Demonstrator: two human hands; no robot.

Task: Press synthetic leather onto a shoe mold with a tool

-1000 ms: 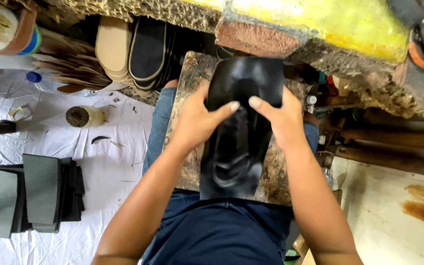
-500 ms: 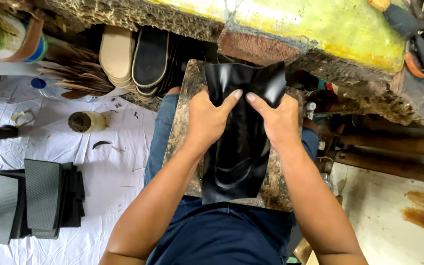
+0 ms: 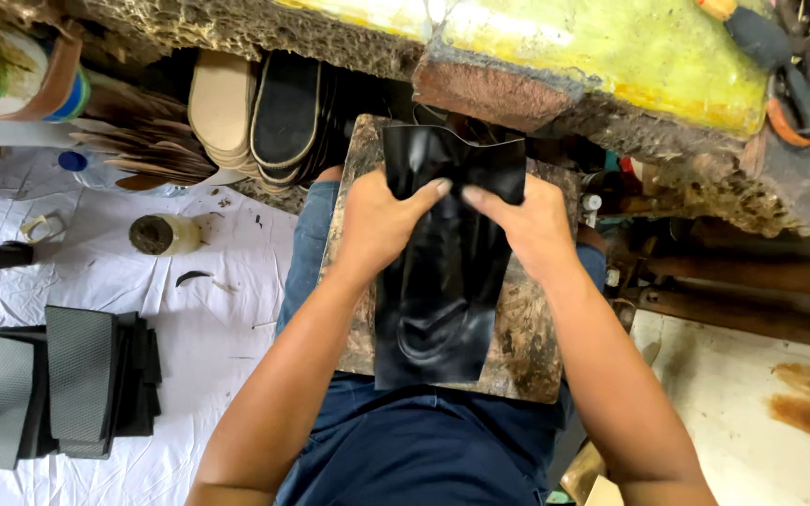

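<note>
Both hands flat-ish on blk leather

Glossy black leather piece, creased, lies flat lengthwise on stained board across lap, top edge wavy.

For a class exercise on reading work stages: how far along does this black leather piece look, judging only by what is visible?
Done: the black leather piece is already cut to shape, and finished soles are stacked nearby. In hand: left hand and right hand both pinch its upper part over the worn lap board. Left: no sole is joined to it, and the grey sheets lie untouched.
</note>
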